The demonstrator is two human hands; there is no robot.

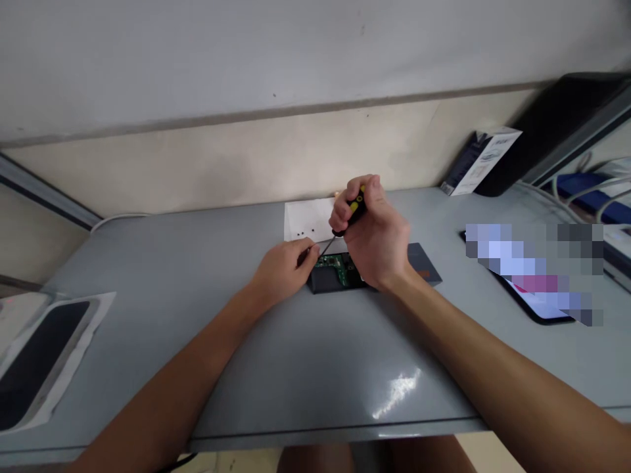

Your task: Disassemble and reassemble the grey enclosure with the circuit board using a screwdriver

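My right hand point(374, 233) is wrapped round the black and yellow handle of a screwdriver point(359, 203). Its thin shaft slants down and left to the near fingers of my left hand point(286, 266). The left thumb and forefinger are pinched together at the upper left corner of a dark, flat electronic device point(328, 281); whatever is between them is hidden. The device lies flat on the table, with a green circuit board point(340, 268) exposed in its left part. My right hand and wrist cover its middle, and an orange mark shows on its right part.
Behind the device, white paper point(300, 213) carries several tiny dark pieces. A large phone-like screen point(532, 282) lies on the grey table point(305, 381) at right, and a dark flat panel on white material point(44, 361) at left. A box point(480, 161) leans near the wall.
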